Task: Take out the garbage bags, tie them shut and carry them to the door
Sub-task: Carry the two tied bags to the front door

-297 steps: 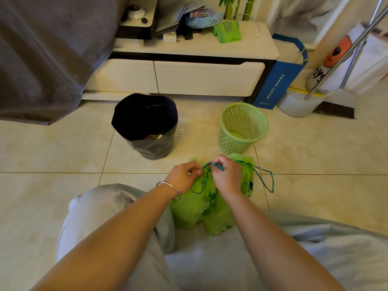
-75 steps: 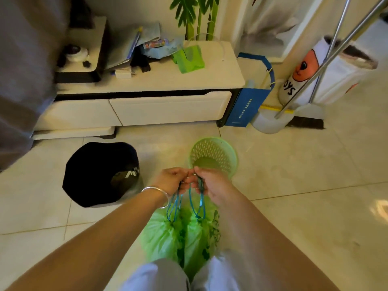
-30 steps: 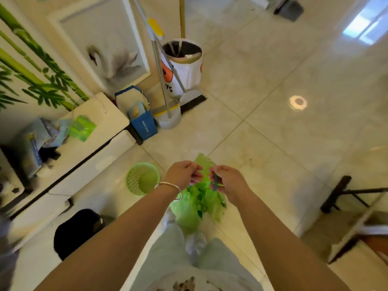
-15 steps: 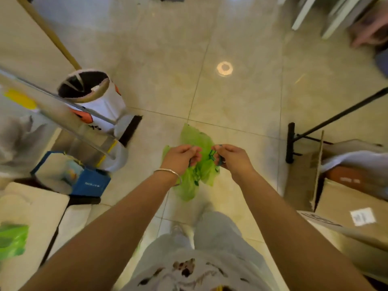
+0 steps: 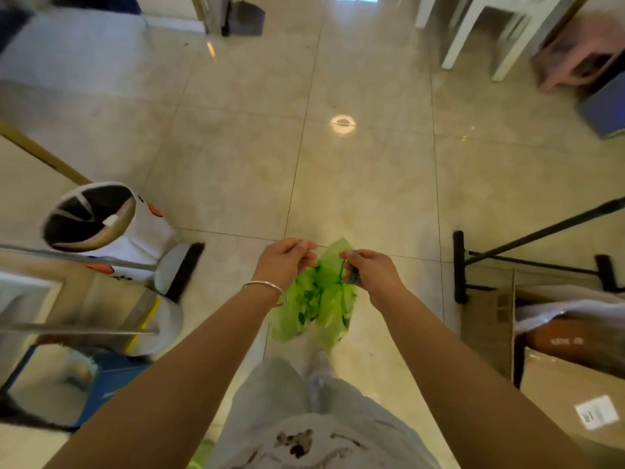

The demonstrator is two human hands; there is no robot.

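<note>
Gripping green garbage bags (image 5: 318,299): left hand (image 5: 285,262), right hand (image 5: 373,272); above glossy beige tile floor (image 5: 372,170).

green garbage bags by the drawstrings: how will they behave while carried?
Likely floppy: the green garbage bags hang limp and crumpled below the left hand and right hand. Probably light, held by fingertips on thin blue drawstrings. Apt to swing, since they hang free above the floor.

bright green garbage bags (image 5: 316,306) with dark green print, teal drawstring (image 5: 345,273), beige floor tiles (image 5: 372,184)

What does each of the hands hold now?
Left hand: closed, pinching the top of the green bags.
Right hand: closed, holding their blue drawstring.
</note>
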